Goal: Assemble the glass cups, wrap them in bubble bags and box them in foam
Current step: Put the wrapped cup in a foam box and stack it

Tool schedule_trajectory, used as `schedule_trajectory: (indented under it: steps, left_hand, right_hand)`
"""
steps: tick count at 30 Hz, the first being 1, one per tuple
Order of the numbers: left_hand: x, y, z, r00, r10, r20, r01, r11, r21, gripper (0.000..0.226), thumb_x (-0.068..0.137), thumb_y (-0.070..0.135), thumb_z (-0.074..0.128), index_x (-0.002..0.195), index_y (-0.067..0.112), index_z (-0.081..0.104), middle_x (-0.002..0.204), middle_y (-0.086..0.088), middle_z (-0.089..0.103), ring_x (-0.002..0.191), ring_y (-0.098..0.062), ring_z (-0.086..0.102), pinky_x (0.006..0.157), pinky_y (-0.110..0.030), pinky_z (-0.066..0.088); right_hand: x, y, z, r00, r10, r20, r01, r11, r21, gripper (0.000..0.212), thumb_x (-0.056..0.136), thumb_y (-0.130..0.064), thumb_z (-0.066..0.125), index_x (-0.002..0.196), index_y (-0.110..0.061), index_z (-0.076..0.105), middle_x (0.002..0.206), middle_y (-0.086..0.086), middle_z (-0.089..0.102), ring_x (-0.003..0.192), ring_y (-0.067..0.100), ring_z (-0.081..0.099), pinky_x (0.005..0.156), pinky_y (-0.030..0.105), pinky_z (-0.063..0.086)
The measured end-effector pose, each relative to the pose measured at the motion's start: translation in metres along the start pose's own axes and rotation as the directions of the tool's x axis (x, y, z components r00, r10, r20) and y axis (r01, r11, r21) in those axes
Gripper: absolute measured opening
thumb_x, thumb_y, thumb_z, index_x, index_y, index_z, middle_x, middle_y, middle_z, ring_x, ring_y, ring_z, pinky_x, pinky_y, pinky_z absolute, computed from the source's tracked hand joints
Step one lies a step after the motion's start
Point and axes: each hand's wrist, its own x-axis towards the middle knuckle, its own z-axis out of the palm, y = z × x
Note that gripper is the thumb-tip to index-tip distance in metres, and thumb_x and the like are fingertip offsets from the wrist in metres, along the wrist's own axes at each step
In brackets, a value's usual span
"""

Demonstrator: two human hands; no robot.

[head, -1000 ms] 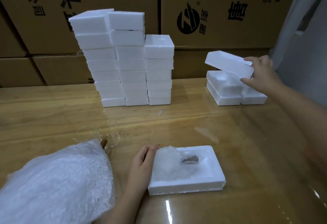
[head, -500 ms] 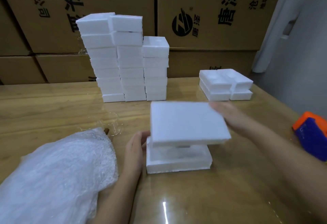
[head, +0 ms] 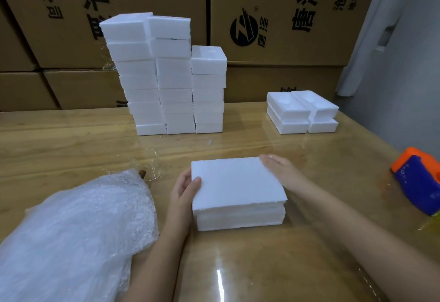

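Observation:
A white foam box [head: 238, 194] lies shut on the wooden table [head: 262, 266] in front of me, its lid flush on the base. The wrapped cup inside is hidden. My left hand [head: 184, 191] grips the box's left edge, thumb on the lid. Fingers straight, my right hand [head: 281, 170] lies against the lid's far right corner and right side. A pile of bubble bags [head: 76, 232] fills the near left. Two clear glass cups [head: 145, 166] stand just behind that pile.
Three tall stacks of foam boxes [head: 166, 75] stand at the back centre. Open foam halves [head: 302, 111] sit stacked at the back right. An orange and blue tape dispenser [head: 419, 182] lies at the right edge. Cardboard cartons [head: 273, 15] wall the table's far side.
My right hand took a foam lid from the back right stack, carried it over and set it down on the base holding the wrapped cup. My left hand shifted to grip the closed box's edge.

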Motion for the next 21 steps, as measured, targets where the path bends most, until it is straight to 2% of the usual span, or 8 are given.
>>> schedule_trajectory:
  steps: [4, 6, 8, 11, 13, 16, 18, 21]
  left_hand:
    - [0.002, -0.002, -0.001, 0.998, -0.057, 0.004, 0.057, 0.998, 0.017, 0.045, 0.078, 0.038, 0.06, 0.122, 0.029, 0.057, 0.105, 0.004, 0.072, 0.093, -0.012, 0.069, 0.066, -0.018, 0.052]
    - [0.004, -0.003, -0.001, 0.997, -0.07, -0.013, 0.07, 0.997, 0.04, 0.045, 0.08, 0.042, 0.059, 0.124, 0.034, 0.054, 0.106, 0.009, 0.072, 0.096, -0.008, 0.068, 0.07, -0.018, 0.052]
    - [0.005, -0.003, 0.0, 0.996, -0.082, -0.025, 0.084, 0.993, 0.08, 0.039, 0.087, 0.045, 0.055, 0.124, 0.031, 0.055, 0.108, 0.012, 0.071, 0.098, -0.005, 0.067, 0.075, -0.02, 0.05]
    - [0.007, -0.005, 0.0, 0.996, -0.086, -0.033, 0.09, 0.987, 0.137, 0.021, 0.097, 0.039, 0.047, 0.114, 0.032, 0.06, 0.1, 0.018, 0.071, 0.091, 0.002, 0.066, 0.068, -0.012, 0.047]
    - [0.007, -0.006, 0.001, 0.995, -0.094, -0.036, 0.099, 0.983, 0.156, 0.02, 0.097, 0.037, 0.047, 0.112, 0.035, 0.06, 0.099, 0.019, 0.071, 0.09, 0.003, 0.065, 0.064, -0.008, 0.046]
    - [0.005, -0.004, 0.001, 0.993, -0.11, -0.036, 0.114, 0.983, 0.144, 0.018, 0.097, 0.033, 0.05, 0.11, 0.041, 0.059, 0.102, 0.017, 0.071, 0.091, 0.0, 0.066, 0.066, -0.012, 0.048]
    - [0.004, -0.001, 0.0, 0.994, -0.105, -0.029, 0.108, 0.986, 0.124, 0.023, 0.096, 0.03, 0.053, 0.11, 0.047, 0.06, 0.109, 0.015, 0.069, 0.095, -0.003, 0.066, 0.068, -0.014, 0.05]
    - [0.002, 0.001, 0.0, 0.996, -0.088, -0.033, 0.091, 0.991, 0.097, 0.03, 0.095, 0.026, 0.054, 0.118, 0.045, 0.058, 0.112, 0.016, 0.067, 0.098, -0.005, 0.066, 0.07, -0.018, 0.051]
  right_hand:
    - [0.002, 0.004, -0.001, 0.999, 0.03, -0.026, -0.03, 0.999, 0.026, 0.057, 0.094, -0.047, 0.048, 0.107, 0.008, 0.054, 0.087, 0.002, 0.059, 0.08, 0.014, 0.057, 0.077, 0.031, 0.04]
    - [0.003, 0.004, -0.002, 0.998, 0.055, -0.029, -0.054, 0.997, 0.048, 0.051, 0.093, -0.049, 0.05, 0.105, 0.0, 0.061, 0.087, -0.005, 0.068, 0.079, 0.009, 0.063, 0.078, 0.028, 0.043]
    - [0.003, 0.003, -0.002, 0.996, 0.092, -0.009, -0.091, 0.992, 0.087, 0.042, 0.092, -0.05, 0.05, 0.107, -0.015, 0.067, 0.095, -0.01, 0.073, 0.091, 0.007, 0.067, 0.089, 0.029, 0.047]
    - [0.005, 0.003, -0.002, 0.99, 0.144, -0.002, -0.142, 0.983, 0.113, 0.036, 0.092, -0.049, 0.052, 0.107, -0.021, 0.068, 0.1, -0.008, 0.073, 0.101, 0.013, 0.065, 0.1, 0.035, 0.044]
    - [0.006, 0.004, -0.003, 0.988, 0.153, -0.029, -0.15, 0.984, 0.101, 0.036, 0.092, -0.047, 0.053, 0.103, -0.017, 0.069, 0.097, -0.008, 0.073, 0.096, 0.013, 0.066, 0.095, 0.033, 0.046]
    - [0.005, 0.006, 0.0, 0.983, 0.134, -0.123, -0.127, 0.99, 0.061, 0.045, 0.091, -0.046, 0.055, 0.095, -0.001, 0.061, 0.085, -0.001, 0.062, 0.076, 0.015, 0.057, 0.072, 0.03, 0.041]
    - [0.003, 0.011, 0.003, 0.982, 0.133, -0.136, -0.124, 0.99, 0.074, 0.038, 0.09, -0.046, 0.055, 0.085, -0.008, 0.056, 0.08, 0.003, 0.054, 0.071, 0.016, 0.049, 0.066, 0.03, 0.035]
    - [0.001, 0.016, 0.005, 0.981, 0.132, -0.14, -0.122, 0.989, 0.08, 0.032, 0.089, -0.047, 0.055, 0.083, -0.015, 0.053, 0.077, 0.002, 0.051, 0.068, 0.016, 0.047, 0.062, 0.03, 0.033]
